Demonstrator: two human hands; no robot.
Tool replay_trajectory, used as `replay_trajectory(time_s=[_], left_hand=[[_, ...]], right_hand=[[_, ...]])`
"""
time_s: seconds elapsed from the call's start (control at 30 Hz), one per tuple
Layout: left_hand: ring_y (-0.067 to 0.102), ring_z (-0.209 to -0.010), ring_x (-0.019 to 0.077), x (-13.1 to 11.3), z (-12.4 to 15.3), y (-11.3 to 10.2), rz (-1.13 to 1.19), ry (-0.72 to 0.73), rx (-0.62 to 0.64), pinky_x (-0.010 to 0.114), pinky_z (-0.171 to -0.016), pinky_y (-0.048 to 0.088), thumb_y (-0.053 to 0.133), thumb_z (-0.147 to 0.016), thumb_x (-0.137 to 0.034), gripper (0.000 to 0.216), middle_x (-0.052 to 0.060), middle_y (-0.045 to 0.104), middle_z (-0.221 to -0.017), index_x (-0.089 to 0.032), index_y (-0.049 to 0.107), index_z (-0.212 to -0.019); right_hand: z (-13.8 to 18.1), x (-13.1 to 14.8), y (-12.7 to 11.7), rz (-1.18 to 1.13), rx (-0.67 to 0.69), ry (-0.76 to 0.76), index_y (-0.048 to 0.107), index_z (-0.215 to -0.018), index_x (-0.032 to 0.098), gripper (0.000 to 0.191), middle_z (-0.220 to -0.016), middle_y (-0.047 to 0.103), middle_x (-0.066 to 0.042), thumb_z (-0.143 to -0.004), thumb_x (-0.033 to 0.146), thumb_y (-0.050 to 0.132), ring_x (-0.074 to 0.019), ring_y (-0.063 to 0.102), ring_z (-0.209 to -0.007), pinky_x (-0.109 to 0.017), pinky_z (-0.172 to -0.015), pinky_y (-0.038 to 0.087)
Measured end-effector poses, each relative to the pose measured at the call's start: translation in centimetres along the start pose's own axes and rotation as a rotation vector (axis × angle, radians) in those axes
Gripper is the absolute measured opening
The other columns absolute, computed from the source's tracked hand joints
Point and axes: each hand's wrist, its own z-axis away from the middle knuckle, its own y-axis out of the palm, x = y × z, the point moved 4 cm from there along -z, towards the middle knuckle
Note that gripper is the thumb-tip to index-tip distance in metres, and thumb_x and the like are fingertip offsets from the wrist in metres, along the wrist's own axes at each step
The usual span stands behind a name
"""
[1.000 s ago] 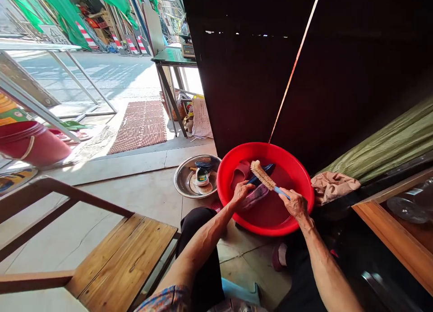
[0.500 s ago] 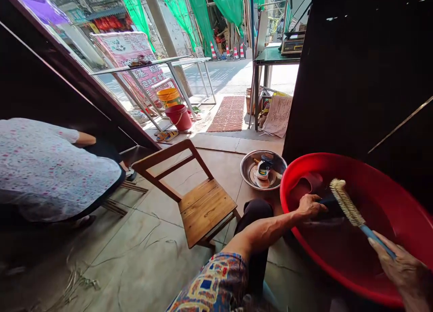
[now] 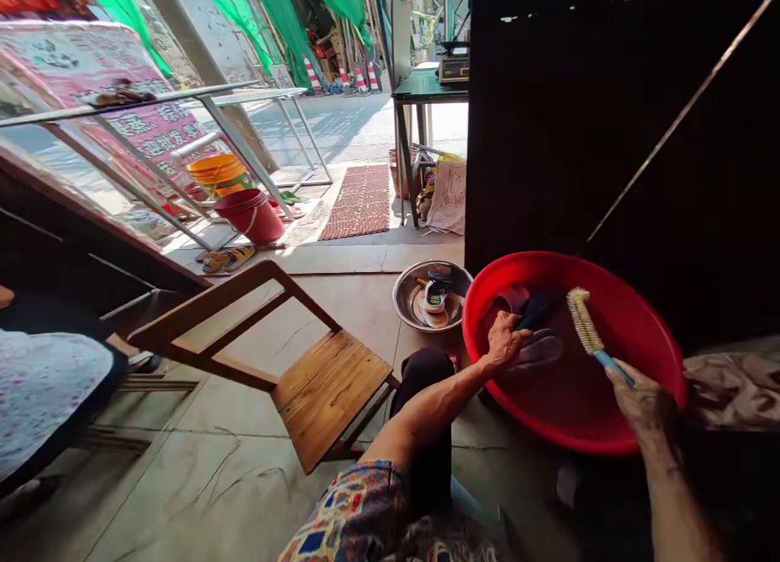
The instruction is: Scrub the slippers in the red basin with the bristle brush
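A red plastic basin of water sits on the floor in front of me. My left hand grips a dark blue shoe, which lies partly in the water, its far end hidden by the fingers' shadow. Beside it is a pinkish-red slipper, also in the basin. My right hand is closed around the blue handle of a scrubbing brush. The pale bristles point up and away, clear of the shoe.
A steel basin holding a shoe stands left of the red basin. A wooden chair is nearer left. A person in a patterned garment bends at far left. A crumpled cloth lies right of the basin; a dark wall rises behind.
The view has swung back to the right, bringing the whole red basin into sight. The brush has shifted left with my right hand, and the shoe is now visible beside my left hand.
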Motion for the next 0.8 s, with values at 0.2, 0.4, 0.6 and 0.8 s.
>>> replay_trajectory(time_s=[0.2,0.4,0.6,0.8], left_hand=[[0.055,-0.136,0.0345,0.1,3.9,4.1,-0.54,0.177,0.26,0.041,-0.103,0.049,0.068,-0.094,-0.026,0.044,0.019,0.056,-0.148,-0.018,0.063,-0.137],[0.069,-0.121,0.0348,1.0,3.1,7.2,-0.481,0.17,0.463,0.039,-0.097,0.051,0.073,-0.096,-0.042,0.04,0.016,0.072,-0.126,-0.019,0.071,-0.129],[0.044,-0.153,0.0402,-3.6,-6.1,5.2,-0.64,0.382,0.279,0.057,-0.125,0.034,0.081,-0.088,-0.023,0.073,0.02,0.055,-0.162,-0.02,0.055,-0.156],[0.054,-0.144,0.0425,-4.9,-9.5,10.0,-0.827,0.304,0.581,0.06,-0.125,0.031,0.103,-0.056,-0.016,0.092,0.023,0.062,-0.152,-0.019,0.064,-0.14]], right_hand=[[-0.1,-0.5,-2.1,-0.146,-0.13,-0.003,0.087,-0.122,0.022,0.06,-0.097,0.085,-0.013,-0.094,0.063,0.053,-0.0276,0.072,-0.084,-0.034,-0.07,0.052],[0.7,0.8,-2.8,-0.194,-0.163,-0.006,0.086,-0.124,0.021,0.06,-0.098,0.085,-0.014,-0.099,0.064,0.052,-0.027,0.074,-0.088,-0.033,-0.074,0.054],[0.1,0.3,-3.1,-0.209,-0.201,-0.027,0.085,-0.126,0.018,0.061,-0.106,0.084,-0.017,-0.097,0.06,0.051,-0.0287,0.075,-0.09,-0.035,-0.077,0.056],[-0.1,0.0,-2.3,-0.131,-0.229,-0.058,0.085,-0.125,0.024,0.055,-0.106,0.085,-0.014,-0.1,0.058,0.05,-0.0282,0.074,-0.088,-0.035,-0.076,0.054]])
